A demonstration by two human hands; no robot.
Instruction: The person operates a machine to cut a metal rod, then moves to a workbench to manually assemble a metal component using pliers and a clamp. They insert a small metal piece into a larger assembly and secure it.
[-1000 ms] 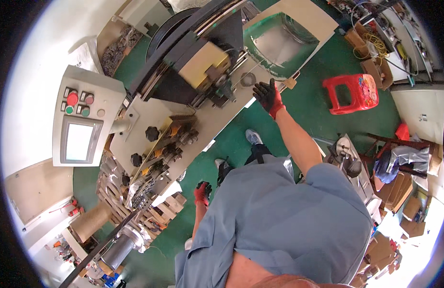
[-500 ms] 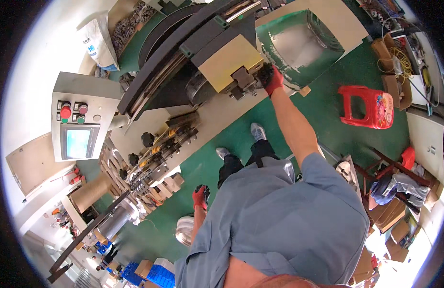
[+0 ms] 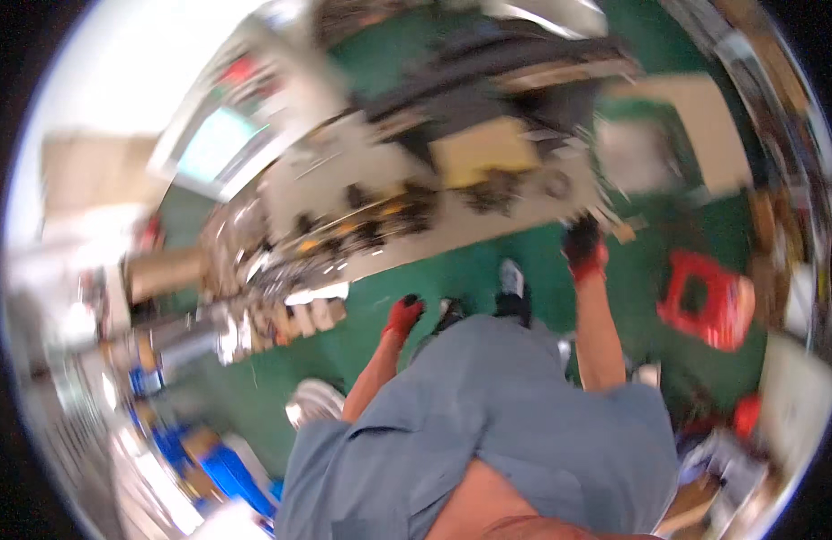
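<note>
The whole view is smeared by motion. My right hand point(image 3: 585, 249), in a red glove with dark fingers, is stretched out by the near right edge of the machine bed point(image 3: 389, 256); whether it holds anything is too blurred to tell. To its left, a dark clamp-like fitting point(image 3: 492, 191) sits in front of a yellow block point(image 3: 483, 151) on the machine. My left hand point(image 3: 404, 315), in a red glove too, hangs low over the green floor with fingers loosely curled. Nothing shows in it.
A control box with a lit screen point(image 3: 220, 144) stands at the left. Beyond my right hand lies a green-edged pale panel point(image 3: 637, 153). A red plastic stool point(image 3: 707, 299) is on the right. A round metal part point(image 3: 315, 402) is by my left forearm, blue crates point(image 3: 231, 477) lower left.
My right hand has come off the dark fitting beside the yellow block and drawn back toward me. My left hand has moved forward and right in view. The view has turned and blurred.
</note>
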